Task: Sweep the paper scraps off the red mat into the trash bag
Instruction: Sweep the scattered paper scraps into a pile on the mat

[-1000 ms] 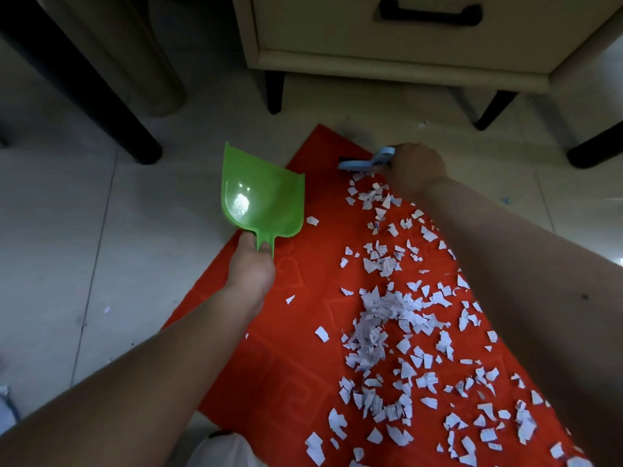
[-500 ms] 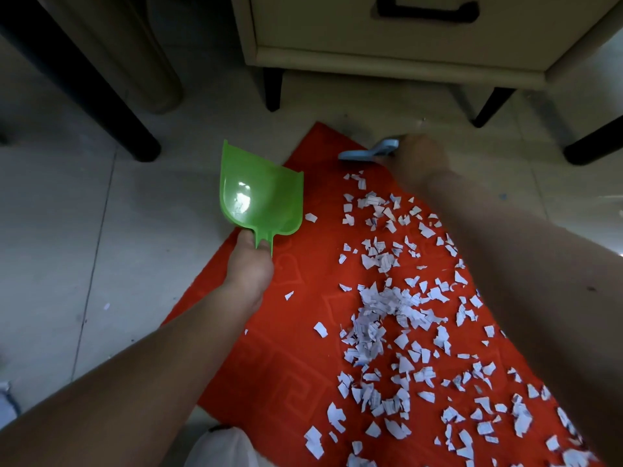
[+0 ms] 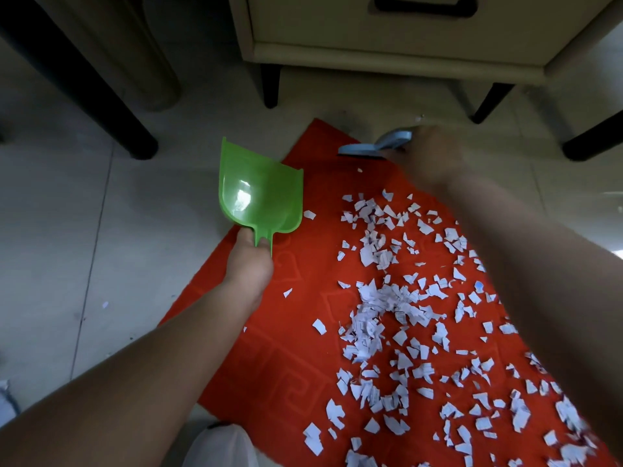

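Left grip (image 3: pixel 251 261) clamps green dustpan (image 3: pixel 259 197); right grip (image 3: pixel 426 153) clamps blue brush (image 3: pixel 374 148), beyond paper scraps (image 3: pixel 387 298).

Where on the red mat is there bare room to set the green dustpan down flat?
Bare mat runs along its left edge, between the left hand and the paper scraps, with a few strays. Another bare patch lies just this side of the blue brush. The middle and right are crowded.

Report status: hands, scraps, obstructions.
Left hand grips green dustpan. Right hand holds blue brush at mat's far edge. Paper scraps unswept. Nothing obstructing.
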`<act>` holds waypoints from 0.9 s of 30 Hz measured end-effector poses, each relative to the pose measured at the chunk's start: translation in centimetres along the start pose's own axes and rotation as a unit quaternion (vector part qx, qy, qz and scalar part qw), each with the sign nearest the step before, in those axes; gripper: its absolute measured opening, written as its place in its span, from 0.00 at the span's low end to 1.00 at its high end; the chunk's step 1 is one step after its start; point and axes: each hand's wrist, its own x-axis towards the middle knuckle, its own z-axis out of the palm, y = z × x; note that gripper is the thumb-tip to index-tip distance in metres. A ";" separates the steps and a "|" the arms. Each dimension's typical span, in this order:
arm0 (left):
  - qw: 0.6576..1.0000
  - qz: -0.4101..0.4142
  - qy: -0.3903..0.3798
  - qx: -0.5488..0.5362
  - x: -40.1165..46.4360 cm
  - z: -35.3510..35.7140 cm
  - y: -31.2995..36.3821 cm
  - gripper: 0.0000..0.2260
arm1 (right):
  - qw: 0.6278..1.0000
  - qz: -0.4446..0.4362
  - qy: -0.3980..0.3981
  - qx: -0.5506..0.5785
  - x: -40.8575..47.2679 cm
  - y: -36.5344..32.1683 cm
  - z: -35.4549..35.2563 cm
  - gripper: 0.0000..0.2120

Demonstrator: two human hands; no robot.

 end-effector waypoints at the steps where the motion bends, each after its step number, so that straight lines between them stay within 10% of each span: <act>1: 1.000 0.000 0.000 0.000 0.0 0.1 0.0 0.15 | 1.000 0.006 -0.002 0.006 0.1 -0.2 0.8 0.17; 9: 1.000 -0.007 -0.005 -0.003 0.1 0.0 -0.1 0.15 | 0.991 -0.005 -0.135 -0.012 -1.4 -0.1 0.1 0.16; 18: 1.000 -0.004 -0.004 0.005 -0.2 0.1 -0.1 0.14 | 0.998 0.057 0.021 0.027 -0.3 -0.2 1.0 0.17; 27: 1.000 -0.015 -0.006 0.003 -0.1 0.0 -0.1 0.14 | 0.988 0.006 -0.152 -0.011 -2.2 -0.2 -0.4 0.16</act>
